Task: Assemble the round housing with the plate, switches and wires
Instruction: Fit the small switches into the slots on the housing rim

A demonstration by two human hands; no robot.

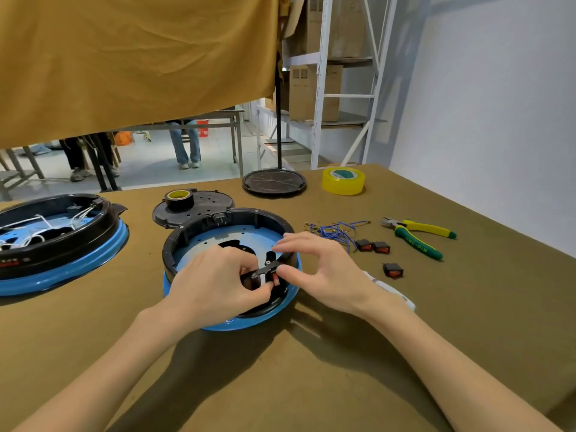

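The left hand pinches a switch at the near rim of the housing; the right hand steadies it, thumb pressing, fingers spread. Pushed crooked, the switch could jam or slip inside

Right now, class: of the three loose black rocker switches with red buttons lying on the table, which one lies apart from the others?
The lone switch nearest the camera; the other two sit touching beside the blue wires.

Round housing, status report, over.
Left hand pinching red rocker switch at round housing near rim. Right hand open, thumb steadying it. Three spare switches, blue wires waiting alongside.
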